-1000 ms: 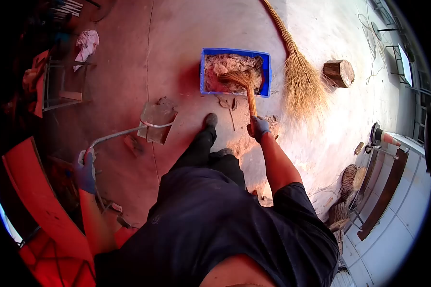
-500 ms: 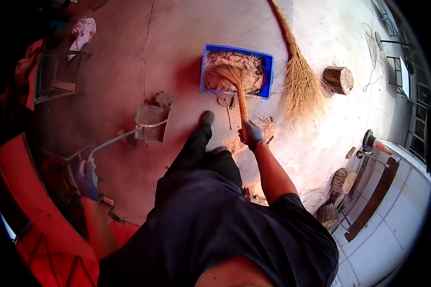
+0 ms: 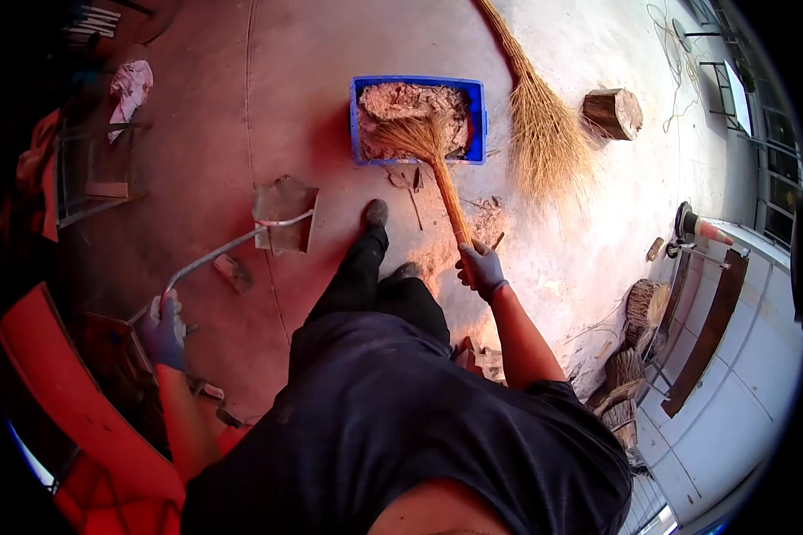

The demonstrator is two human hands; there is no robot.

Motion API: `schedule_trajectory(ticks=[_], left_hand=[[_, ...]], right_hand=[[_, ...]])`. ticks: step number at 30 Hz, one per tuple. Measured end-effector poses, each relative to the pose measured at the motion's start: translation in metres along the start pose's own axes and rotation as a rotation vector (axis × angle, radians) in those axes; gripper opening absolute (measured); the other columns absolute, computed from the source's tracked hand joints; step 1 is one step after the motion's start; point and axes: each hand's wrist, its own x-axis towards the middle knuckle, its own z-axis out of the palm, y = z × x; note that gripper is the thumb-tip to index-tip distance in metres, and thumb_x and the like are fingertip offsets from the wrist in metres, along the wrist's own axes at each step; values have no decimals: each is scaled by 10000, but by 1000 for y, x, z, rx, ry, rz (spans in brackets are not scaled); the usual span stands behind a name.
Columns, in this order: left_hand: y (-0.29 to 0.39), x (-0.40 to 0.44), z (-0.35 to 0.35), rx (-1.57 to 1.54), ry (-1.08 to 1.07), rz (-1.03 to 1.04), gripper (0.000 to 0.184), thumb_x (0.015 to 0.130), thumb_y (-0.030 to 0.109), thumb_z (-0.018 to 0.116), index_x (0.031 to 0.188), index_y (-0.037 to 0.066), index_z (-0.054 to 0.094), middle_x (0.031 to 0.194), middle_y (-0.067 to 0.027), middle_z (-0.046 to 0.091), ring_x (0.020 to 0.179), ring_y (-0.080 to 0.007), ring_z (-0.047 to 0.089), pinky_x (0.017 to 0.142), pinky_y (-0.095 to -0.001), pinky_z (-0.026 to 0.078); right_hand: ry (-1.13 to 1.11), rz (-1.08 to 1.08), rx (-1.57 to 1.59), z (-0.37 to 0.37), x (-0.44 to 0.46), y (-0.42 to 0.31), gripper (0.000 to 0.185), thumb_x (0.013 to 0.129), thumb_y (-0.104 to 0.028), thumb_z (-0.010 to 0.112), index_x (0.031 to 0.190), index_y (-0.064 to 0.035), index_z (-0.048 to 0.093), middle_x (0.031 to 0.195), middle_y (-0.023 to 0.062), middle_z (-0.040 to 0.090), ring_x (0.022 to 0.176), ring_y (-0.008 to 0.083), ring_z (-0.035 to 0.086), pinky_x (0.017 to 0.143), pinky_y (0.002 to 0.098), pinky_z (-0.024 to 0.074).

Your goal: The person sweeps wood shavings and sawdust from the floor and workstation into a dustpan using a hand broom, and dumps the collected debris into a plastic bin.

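Note:
My gloved right hand (image 3: 481,270) is closed around the handle of a straw hand broom (image 3: 451,201). Its bristles fan out over the blue plastic crate (image 3: 484,125), which holds wood chips and dusty debris (image 3: 410,100). At the left, my gloved left hand (image 3: 164,334) grips the end of a long bent handle belonging to a metal dustpan (image 3: 290,234). That dustpan is on or just above the floor, left of my feet; its exact height I cannot tell. Sawdust and scraps (image 3: 451,245) lie between the crate and my feet.
A large straw broom (image 3: 544,134) lies right of the crate, beside a log stump (image 3: 614,113). More logs (image 3: 642,308) line the right wall near a traffic cone (image 3: 712,234). A brick-like block (image 3: 232,274) and a red panel (image 3: 80,383) are at left.
My view has shifted a little. The hand broom's bristles have spread and moved slightly over the crate's debris. The dustpan has turned, and a lump seen at its far edge no longer shows there.

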Motion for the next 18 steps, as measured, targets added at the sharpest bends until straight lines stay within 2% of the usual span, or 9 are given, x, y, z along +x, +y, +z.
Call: schedule_trajectory(ticks=[1, 4, 8, 11, 13, 14, 15, 17, 18], left_hand=[[3, -3, 6, -28, -4, -38, 232, 978, 294, 609, 834, 120, 558, 628, 73, 426, 439, -26, 337, 404, -227, 276], [-6, -5, 9, -39, -124, 28, 231, 976, 316, 610, 856, 126, 558, 638, 77, 427, 447, -26, 333, 411, -225, 285], [-25, -12, 5, 20, -179, 76, 235, 975, 337, 609, 878, 127, 564, 643, 77, 425, 447, -30, 329, 414, -224, 290], [-34, -38, 0, 28, -197, 64, 211, 995, 293, 574, 904, 103, 591, 639, 72, 452, 448, -16, 330, 412, -216, 250], [-36, -60, -5, 158, -350, 43, 248, 993, 358, 560, 871, 142, 564, 657, 63, 454, 477, -45, 390, 415, -220, 290], [-37, -70, -1, 170, -357, 57, 248, 993, 358, 560, 871, 142, 564, 657, 63, 454, 477, -45, 390, 415, -220, 290], [-39, -82, 6, 185, -336, 56, 252, 997, 355, 551, 868, 139, 565, 649, 59, 455, 476, -44, 391, 414, -220, 283], [-55, -93, 20, 222, -328, 56, 257, 1001, 352, 541, 865, 136, 566, 642, 56, 456, 475, -42, 393, 413, -219, 276], [-67, -93, 27, 208, -242, 112, 250, 1002, 319, 547, 842, 127, 558, 627, 59, 440, 462, -31, 358, 417, -207, 254]], right_hand=[[42, -15, -64, -13, -15, 21, 409, 938, -394, 643, 1193, -79, 587, 721, 75, 605, 473, 161, 550, 390, 284, 422], [62, 43, 104, -44, -56, 81, 399, 926, -421, 652, 1091, -60, 613, 743, 76, 627, 489, 156, 575, 403, 282, 441], [119, 69, 281, -74, -92, 178, 361, 929, -421, 653, 1027, -78, 596, 699, 63, 596, 478, 176, 552, 420, 318, 435], [198, 99, 332, -88, -96, 246, 355, 912, -414, 675, 1006, -91, 561, 688, 65, 563, 470, 173, 532, 416, 319, 431], [298, 115, 220, -92, -89, 285, 379, 911, -431, 674, 1000, -84, 550, 673, 66, 567, 476, 177, 540, 414, 326, 428], [268, 128, 145, -97, -82, 299, 372, 921, -416, 665, 1006, -76, 538, 667, 60, 557, 476, 174, 538, 411, 324, 432], [269, 131, 167, -94, -75, 302, 372, 921, -416, 665, 1006, -76, 538, 667, 60, 557, 476, 174, 538, 411, 324, 432], [135, 171, 49, -83, -54, 299, 383, 932, -423, 648, 992, -64, 529, 664, 52, 551, 477, 172, 543, 411, 320, 441], [96, 156, 12, -70, -40, 299, 381, 934, -437, 636, 983, -75, 526, 650, 46, 541, 465, 162, 541, 399, 313, 429]])
